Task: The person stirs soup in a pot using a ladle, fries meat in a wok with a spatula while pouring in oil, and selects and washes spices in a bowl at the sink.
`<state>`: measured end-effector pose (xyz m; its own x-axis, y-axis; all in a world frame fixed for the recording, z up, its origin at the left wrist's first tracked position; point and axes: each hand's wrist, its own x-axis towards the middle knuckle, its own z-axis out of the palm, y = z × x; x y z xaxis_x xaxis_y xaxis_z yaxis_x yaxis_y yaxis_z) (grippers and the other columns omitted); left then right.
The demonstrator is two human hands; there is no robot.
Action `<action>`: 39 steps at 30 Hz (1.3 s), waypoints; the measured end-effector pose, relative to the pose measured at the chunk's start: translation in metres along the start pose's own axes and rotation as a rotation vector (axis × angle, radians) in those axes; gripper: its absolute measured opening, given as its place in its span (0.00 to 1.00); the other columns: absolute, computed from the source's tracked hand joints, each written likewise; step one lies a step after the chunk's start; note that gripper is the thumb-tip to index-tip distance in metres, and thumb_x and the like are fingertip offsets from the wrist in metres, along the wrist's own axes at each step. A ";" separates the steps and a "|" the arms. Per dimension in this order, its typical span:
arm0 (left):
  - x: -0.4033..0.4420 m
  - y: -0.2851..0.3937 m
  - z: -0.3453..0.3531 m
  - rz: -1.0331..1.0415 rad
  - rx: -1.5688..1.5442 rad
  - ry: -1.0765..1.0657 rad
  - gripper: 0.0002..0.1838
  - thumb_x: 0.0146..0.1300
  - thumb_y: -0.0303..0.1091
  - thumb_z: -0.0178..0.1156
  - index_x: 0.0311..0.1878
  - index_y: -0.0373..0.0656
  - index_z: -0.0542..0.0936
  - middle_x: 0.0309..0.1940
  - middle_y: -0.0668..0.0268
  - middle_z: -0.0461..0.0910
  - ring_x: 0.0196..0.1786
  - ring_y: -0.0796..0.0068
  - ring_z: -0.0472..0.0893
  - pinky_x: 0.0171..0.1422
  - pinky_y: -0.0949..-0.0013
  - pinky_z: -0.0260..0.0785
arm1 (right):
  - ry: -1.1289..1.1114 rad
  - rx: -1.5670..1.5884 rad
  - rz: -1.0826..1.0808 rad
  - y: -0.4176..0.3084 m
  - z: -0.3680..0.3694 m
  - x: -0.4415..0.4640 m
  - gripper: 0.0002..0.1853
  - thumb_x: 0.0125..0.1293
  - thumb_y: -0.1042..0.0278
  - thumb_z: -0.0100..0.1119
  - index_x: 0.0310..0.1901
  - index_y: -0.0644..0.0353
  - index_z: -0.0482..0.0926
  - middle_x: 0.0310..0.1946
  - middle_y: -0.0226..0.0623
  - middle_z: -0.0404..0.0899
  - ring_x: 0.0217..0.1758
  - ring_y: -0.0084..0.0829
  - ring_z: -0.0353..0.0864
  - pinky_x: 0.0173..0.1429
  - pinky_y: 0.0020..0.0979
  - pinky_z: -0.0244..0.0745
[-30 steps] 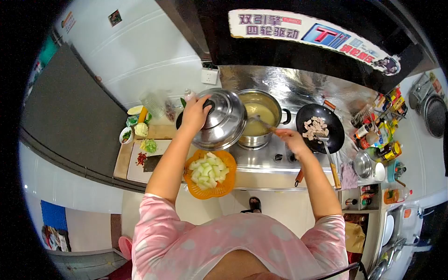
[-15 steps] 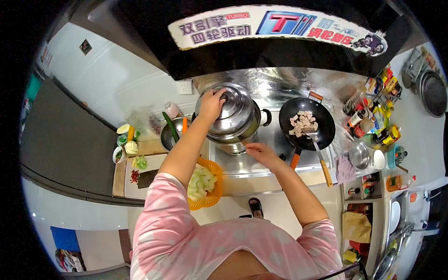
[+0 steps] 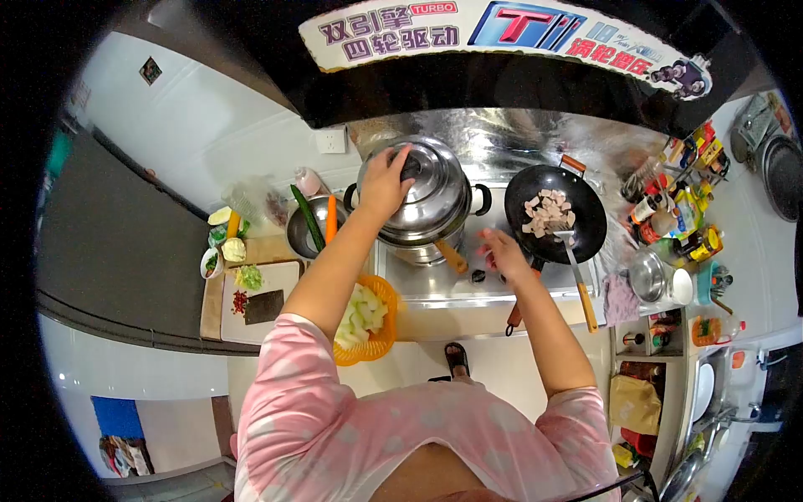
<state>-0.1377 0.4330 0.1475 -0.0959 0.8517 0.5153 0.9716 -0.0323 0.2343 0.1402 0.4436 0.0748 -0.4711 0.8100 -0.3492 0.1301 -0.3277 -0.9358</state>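
My left hand (image 3: 387,186) grips the black knob of a steel pot lid (image 3: 439,171) over the large steel pot (image 3: 456,227) on the left side of the stove. A wooden handle (image 3: 452,256) juts out at the pot's front, below the lid; the rest of that utensil is hidden. My right hand (image 3: 502,253) is empty, its fingers apart, between the pot and a black wok (image 3: 587,192). Pale pink meat pieces (image 3: 548,211) lie in the wok. A metal spatula (image 3: 577,280) with a wooden handle rests in it and extends over the front rim.
A yellow basket (image 3: 386,330) of cut pale green vegetable stands at the counter's front edge. Left of it are a chopping board (image 3: 276,284) with a cleaver (image 3: 264,307), and a steel bowl (image 3: 299,238) with a cucumber and carrot. Bottles (image 3: 694,243) crowd the right side.
My right hand has let go of the wooden handle at the pot and moved up and slightly right. My left hand stays on the lid's knob. The view has shifted a little.
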 end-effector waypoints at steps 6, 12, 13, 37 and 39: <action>-0.080 0.017 -0.034 -0.086 -0.178 0.122 0.28 0.54 0.31 0.64 0.60 0.46 0.69 0.56 0.52 0.66 0.59 0.50 0.66 0.64 0.56 0.58 | -0.037 -0.947 -0.125 0.083 -0.007 0.085 0.13 0.58 0.64 0.61 0.40 0.63 0.75 0.24 0.38 0.76 0.22 0.34 0.76 0.27 0.32 0.72; -0.186 0.010 -0.041 -0.346 -0.249 0.099 0.23 0.54 0.27 0.62 0.56 0.43 0.72 0.52 0.54 0.67 0.57 0.52 0.66 0.62 0.56 0.58 | 0.019 -1.254 0.130 0.134 0.012 0.114 0.16 0.52 0.63 0.65 0.43 0.58 0.78 0.37 0.45 0.81 0.40 0.42 0.81 0.43 0.39 0.76; -0.197 0.008 -0.041 -0.387 -0.255 0.094 0.23 0.54 0.26 0.62 0.55 0.43 0.72 0.52 0.54 0.68 0.57 0.52 0.66 0.62 0.56 0.58 | 0.033 -1.224 0.203 0.129 0.016 0.108 0.17 0.51 0.63 0.66 0.44 0.56 0.78 0.39 0.44 0.81 0.42 0.42 0.80 0.45 0.39 0.75; -0.257 0.000 -0.072 -0.455 -0.213 0.051 0.23 0.52 0.25 0.63 0.53 0.45 0.74 0.51 0.55 0.69 0.58 0.54 0.66 0.64 0.57 0.58 | 0.073 -1.291 0.190 0.117 0.021 0.069 0.17 0.56 0.62 0.61 0.47 0.56 0.79 0.46 0.44 0.81 0.50 0.44 0.80 0.52 0.40 0.75; -0.268 0.003 -0.080 -0.433 -0.209 0.062 0.22 0.52 0.25 0.63 0.53 0.46 0.74 0.51 0.56 0.69 0.58 0.54 0.66 0.64 0.57 0.58 | 0.080 -1.361 0.142 0.103 0.024 0.049 0.15 0.59 0.62 0.57 0.46 0.59 0.80 0.45 0.46 0.80 0.50 0.46 0.79 0.52 0.40 0.75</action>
<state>-0.1258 0.1629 0.0759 -0.5008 0.7772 0.3810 0.7761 0.2084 0.5951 0.1096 0.4375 -0.0377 -0.3369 0.8509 -0.4031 0.9406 0.2849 -0.1847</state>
